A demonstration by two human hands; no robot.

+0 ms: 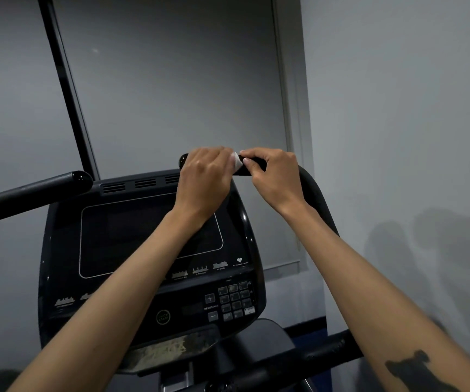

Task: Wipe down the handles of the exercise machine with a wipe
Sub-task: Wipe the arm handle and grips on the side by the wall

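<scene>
The exercise machine's right handle point(313, 190) carried the white wipe point(237, 163) near its rounded tip, wrapped against the black bar, with both hands on it. The black console point(148, 239) stood below, and the left handle point(30, 190) lay bare beside it

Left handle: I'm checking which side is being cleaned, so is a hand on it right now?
No: the left handle is untouched, while the left hand and right hand hold the wipe on the right handle.
</scene>
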